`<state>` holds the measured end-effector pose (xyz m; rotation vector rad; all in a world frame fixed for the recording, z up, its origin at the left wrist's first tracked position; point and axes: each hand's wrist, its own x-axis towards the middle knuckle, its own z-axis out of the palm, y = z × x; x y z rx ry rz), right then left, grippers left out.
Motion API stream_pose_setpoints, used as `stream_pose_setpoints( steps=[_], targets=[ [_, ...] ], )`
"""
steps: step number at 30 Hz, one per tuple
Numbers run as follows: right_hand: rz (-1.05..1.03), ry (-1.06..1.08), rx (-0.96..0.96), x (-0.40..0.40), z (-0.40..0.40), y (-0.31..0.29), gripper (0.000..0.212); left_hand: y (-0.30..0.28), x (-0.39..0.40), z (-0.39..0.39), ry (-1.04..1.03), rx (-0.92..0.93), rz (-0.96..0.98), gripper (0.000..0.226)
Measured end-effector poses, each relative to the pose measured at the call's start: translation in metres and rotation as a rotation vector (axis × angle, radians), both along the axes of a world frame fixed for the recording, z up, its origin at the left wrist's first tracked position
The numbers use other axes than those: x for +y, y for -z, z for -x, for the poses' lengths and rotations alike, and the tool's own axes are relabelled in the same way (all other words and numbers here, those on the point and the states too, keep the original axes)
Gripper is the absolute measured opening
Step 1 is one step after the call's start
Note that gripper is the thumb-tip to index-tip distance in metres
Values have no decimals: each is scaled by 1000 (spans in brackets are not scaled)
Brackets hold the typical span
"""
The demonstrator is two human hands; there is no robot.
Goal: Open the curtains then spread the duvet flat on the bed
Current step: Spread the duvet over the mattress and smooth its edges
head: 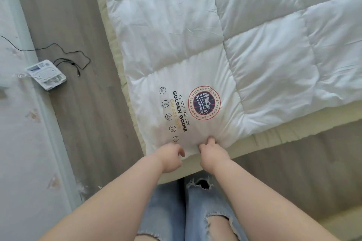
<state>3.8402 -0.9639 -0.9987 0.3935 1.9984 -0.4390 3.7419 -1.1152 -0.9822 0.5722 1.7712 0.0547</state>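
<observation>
Pinching the puffy quilted white duvet corner: right hand's grip; left hand loosely curled beside.

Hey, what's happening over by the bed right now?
A person in ripped blue jeans stands at the corner of the bed, working on a white quilted duvet with a round red-and-blue logo. The right hand pinches the duvet's near corner, and the left hand rests at the edge beside it. The duvet already lies mostly flat over the pale green mattress pad. A small white device with a black cable sits on the wooden floor.
</observation>
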Motion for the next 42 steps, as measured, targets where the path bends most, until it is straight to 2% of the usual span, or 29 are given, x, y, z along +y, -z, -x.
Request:
stream_pose_setpoints(
  steps=[2, 5, 9, 12, 15, 18, 21, 25, 29, 33, 35, 42],
  targets=[
    [94, 109, -27, -2, 1, -1, 36, -7, -13, 13, -46, 17, 7, 34],
    [199, 108, -112, 5, 2, -17, 34, -20, -27, 41, 15, 69, 82, 34],
    [98, 137, -156, 25, 6, -55, 32, -44, -29, 78, -13, 92, 154, 38],
    [24, 262, -142, 44, 18, -85, 33, -63, -15, 98, -7, 66, 145, 36],
    [-94, 452, -106, 48, 48, -124, 31, -99, 1, 135, 25, 56, 49, 38],
    [-189, 629, -19, 31, 90, -168, 28, -150, -5, 183, 77, 74, -104, 39],
    [-216, 728, 64, -20, 144, -212, 28, -210, -40, 247, 161, 102, -187, 39],
    [-122, 752, 161, -103, 238, -269, 31, -295, -92, 343, 292, 275, -214, 41],
    [-13, 725, 303, -170, 329, -319, 30, -362, -138, 420, 185, 422, -260, 37],
    [2, 668, 367, -197, 395, -353, 29, -395, -164, 464, 66, 447, -300, 35],
    [5, 706, 395, -197, 419, -365, 29, -405, -170, 482, 50, 459, -312, 35],
    [-36, 798, 400, -152, 491, -385, 27, -424, -144, 551, 36, 478, -379, 33]
  ],
)
